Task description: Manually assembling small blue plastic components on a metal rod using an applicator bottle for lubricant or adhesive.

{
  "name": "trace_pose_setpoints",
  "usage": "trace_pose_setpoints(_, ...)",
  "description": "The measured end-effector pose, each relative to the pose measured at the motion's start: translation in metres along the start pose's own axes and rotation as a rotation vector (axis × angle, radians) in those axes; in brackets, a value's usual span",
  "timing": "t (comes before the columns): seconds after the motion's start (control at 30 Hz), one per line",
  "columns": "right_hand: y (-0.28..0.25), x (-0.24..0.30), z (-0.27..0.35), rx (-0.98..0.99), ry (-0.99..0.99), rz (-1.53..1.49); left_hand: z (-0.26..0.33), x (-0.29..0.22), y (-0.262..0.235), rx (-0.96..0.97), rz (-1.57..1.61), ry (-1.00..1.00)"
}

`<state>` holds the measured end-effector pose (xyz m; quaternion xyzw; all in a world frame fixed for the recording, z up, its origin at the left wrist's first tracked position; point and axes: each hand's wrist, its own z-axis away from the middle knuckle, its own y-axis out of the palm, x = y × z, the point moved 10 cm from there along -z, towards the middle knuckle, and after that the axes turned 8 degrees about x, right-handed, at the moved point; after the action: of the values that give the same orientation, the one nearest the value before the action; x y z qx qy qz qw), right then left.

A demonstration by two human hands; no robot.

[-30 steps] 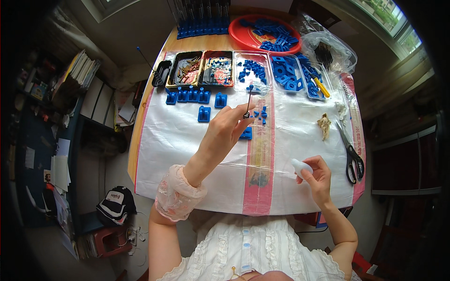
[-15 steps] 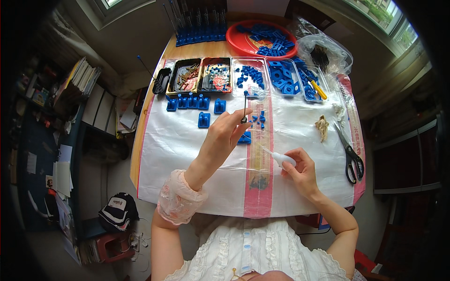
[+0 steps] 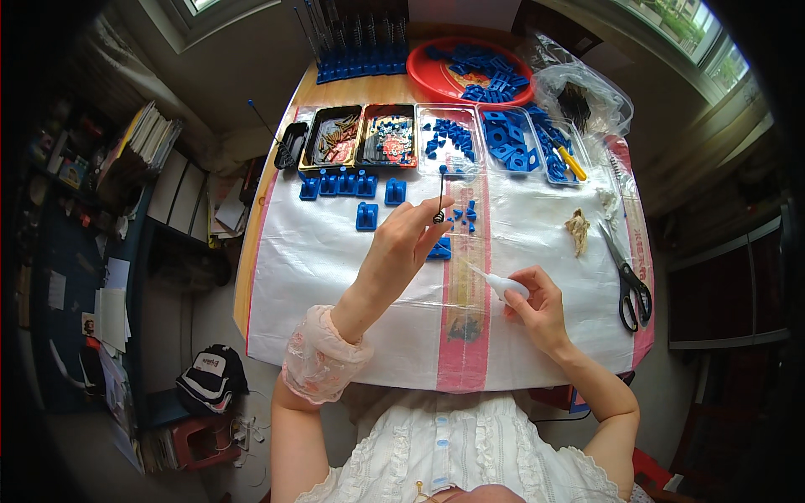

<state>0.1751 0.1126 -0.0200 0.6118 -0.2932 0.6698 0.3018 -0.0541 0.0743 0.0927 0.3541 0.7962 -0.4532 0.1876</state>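
1. Fingers [image 3: 419, 220] of the left hand [image 3: 401, 251]: pinched around a thin dark pin with a coiled spring [image 3: 440, 197], held upright above the middle of the bench [image 3: 268, 201]; the pin's blue tip points toward the far edge.
2. Fingers [image 3: 521, 303] of the right hand [image 3: 541, 310]: closed around a small white squeeze bottle [image 3: 506, 287], its fine nozzle slanting up and left toward the left hand; bottle and pin are near each other but apart.
3. White plastic sheet [image 3: 335, 293]: covers most of the bench, with a pink stripe [image 3: 461, 344] running from near edge to far edge under the hands.
4. Loose blue plastic blocks [image 3: 348, 184]: a row on the sheet near the far-left corner, one more block [image 3: 366, 216] just in front of the row, small blue bits [image 3: 463, 215] beside the pin.
5. Row of trays [image 3: 386, 134] along the far edge: dark ones at the left with metal parts, clear ones [image 3: 503, 138] at the right with blue pieces.
6. Red round dish [image 3: 436, 71]: at the far edge, holding blue parts.
7. Rack of upright spring pins [image 3: 352, 46]: far-left corner, on blue bases.
8. Black-handled scissors [image 3: 627, 277]: on the sheet by the right edge, well apart from the right hand.
9. Clear plastic bag [image 3: 587, 96]: far-right corner.
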Motion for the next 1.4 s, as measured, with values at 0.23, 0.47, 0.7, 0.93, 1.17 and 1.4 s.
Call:
trace_pose_setpoints(0.23,-0.0018,-0.0015,0.001,-0.006,-0.005,-0.014,0.0004,0.0012,0.0011,0.002,-0.011,0.002)
trace_pose_setpoints(0.47,-0.0011,-0.0001,0.0008,-0.001,0.0,-0.013,0.0,0.001,0.0003,-0.003,-0.011,0.004)
trace_pose_setpoints(0.7,-0.0002,0.0008,-0.0005,0.003,-0.001,-0.009,-0.0006,0.0004,-0.0001,0.003,-0.005,-0.008)
trace_pose_setpoints(0.93,-0.0018,-0.0006,0.001,0.0,-0.003,-0.012,0.0002,0.0012,0.0002,0.0,-0.004,-0.004)
trace_pose_setpoints(1.17,-0.0014,-0.0009,0.0004,0.003,0.001,-0.016,-0.0001,0.0009,0.0006,0.004,0.004,-0.006)
trace_pose_setpoints(1.4,-0.0039,-0.0003,0.0037,-0.006,0.005,-0.024,0.001,-0.0011,0.0002,-0.001,-0.004,-0.001)
